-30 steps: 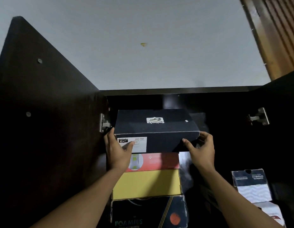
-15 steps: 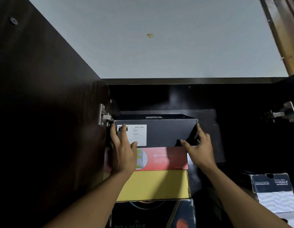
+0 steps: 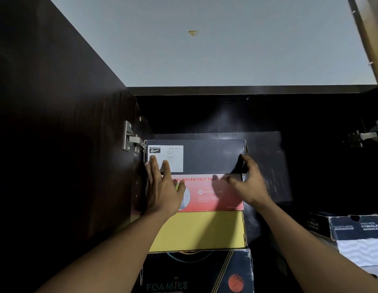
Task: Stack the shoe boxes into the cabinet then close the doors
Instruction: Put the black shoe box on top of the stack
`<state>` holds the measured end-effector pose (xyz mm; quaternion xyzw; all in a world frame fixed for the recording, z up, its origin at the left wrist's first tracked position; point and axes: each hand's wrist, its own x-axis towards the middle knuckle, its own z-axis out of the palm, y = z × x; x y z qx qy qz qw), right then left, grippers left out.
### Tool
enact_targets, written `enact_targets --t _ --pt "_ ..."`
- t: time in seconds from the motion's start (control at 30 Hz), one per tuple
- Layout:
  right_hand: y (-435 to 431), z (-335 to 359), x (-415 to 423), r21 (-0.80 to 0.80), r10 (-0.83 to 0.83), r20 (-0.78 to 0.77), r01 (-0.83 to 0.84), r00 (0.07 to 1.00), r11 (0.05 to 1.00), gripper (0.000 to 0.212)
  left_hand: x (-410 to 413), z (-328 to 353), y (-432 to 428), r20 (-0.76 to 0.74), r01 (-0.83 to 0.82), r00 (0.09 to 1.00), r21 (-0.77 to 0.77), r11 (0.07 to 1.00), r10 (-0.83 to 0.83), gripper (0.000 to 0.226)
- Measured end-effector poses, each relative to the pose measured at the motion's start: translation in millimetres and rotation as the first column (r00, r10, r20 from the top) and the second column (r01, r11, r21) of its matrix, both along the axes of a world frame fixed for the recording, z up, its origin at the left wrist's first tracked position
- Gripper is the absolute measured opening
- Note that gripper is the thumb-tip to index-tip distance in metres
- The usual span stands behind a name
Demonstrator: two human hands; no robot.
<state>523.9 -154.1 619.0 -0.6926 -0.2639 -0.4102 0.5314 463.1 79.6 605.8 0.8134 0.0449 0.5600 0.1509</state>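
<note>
With both cabinet doors swung open, found black Onitsuka Tiger box (image 3: pixel 205 156) seated at top of left-hand stack inside cabinet (image 3: pixel 226 115), flat on red box (image 3: pixel 207 193), white label end facing out. Below red box: yellow box (image 3: pixel 200 231), then dark Foamies box (image 3: pixel 196 275) at bottom edge of view. Left hand (image 3: pixel 162 187) spread flat, fingers extended, fingertips pressed against label end of black box, palm overlapping front of red box; nothing gripped. Right hand (image 3: pixel 250 185) open and loosely cupped at right front corner of black box, fingertips touching or just off corner, cannot tell which; thumb across top edge of red box; nothing gripped. Left door (image 3: pixel 57 144) fills left of frame, metal hinge (image 3: pixel 131 138) just beside upper left corner of black box. Second hinge (image 3: pixel 367 135) visible at far right, partly blurred. Blue-and-white Skechers box (image 3: pixel 355 229) at lower right, well apart from stack, support beneath it too dark to make out. Pale ceiling (image 3: pixel 205 49) above cabinet top, small yellowish mark (image 3: pixel 193 33) on it.
</note>
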Motion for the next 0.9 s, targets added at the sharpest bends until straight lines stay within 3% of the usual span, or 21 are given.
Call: enact_targets --t 0.3,0.53,0.9 --pt "8.0 -1.2 16.5 -0.096 -0.06 -0.091 0.051 0.994 0.994 0.079 13.2 8.3 11.5 -0.155 -0.054 0.986 0.011 0.998 0.055 0.073" --pt "7.0 -9.6 20.7 -0.245 -0.105 -0.136 0.069 0.985 0.967 0.092 13.7 1.9 8.7 -0.154 -0.11 0.982 0.022 0.994 0.112 0.071" --pt "-5.7 -21.9 -58.6 -0.344 -0.091 -0.087 0.056 0.992 0.937 0.087 -56.8 -21.2 -32.0 -0.23 -0.045 0.972 -0.01 0.999 0.042 0.079"
